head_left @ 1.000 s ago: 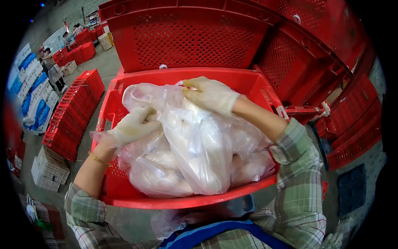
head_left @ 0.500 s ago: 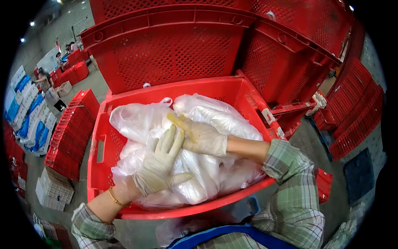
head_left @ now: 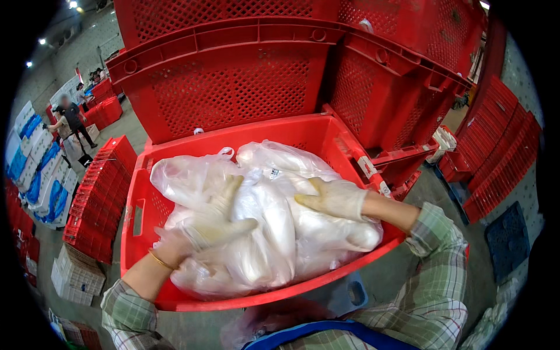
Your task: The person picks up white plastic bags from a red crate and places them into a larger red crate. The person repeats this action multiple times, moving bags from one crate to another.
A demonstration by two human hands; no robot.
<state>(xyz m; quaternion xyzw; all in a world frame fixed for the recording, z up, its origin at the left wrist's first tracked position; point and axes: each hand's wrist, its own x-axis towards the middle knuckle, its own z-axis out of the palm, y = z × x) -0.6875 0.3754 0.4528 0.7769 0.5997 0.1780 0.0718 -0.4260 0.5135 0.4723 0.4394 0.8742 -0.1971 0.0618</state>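
Note:
A red plastic crate (head_left: 326, 286) in front of me is filled with clear plastic bags (head_left: 256, 256) of long, smooth white things whose kind I cannot make out. My left hand (head_left: 219, 221), in a pale glove, rests on the bags left of centre, fingers stretched and thumb apart. On the right side of the pile lies my gloved right hand (head_left: 333, 199), its fingers extended over a bag and its yellow-stained tips pointing left. Neither hand grips anything. A knotted bag (head_left: 186, 175) sits at the crate's far left, and a small printed label (head_left: 275, 173) shows near the middle.
Large red perforated crates (head_left: 233, 87) are stacked right behind the filled one. Red crates (head_left: 99, 198) and white crates (head_left: 76, 274) stand left, more red ones (head_left: 496, 146) right, near a dark blue pallet (head_left: 506, 242). People (head_left: 73, 119) stand at the far left.
My hands, close together over the middle of the bags before, are now apart: the right has moved right. The bags between them are uncovered and show the label. Another person appears at far left.

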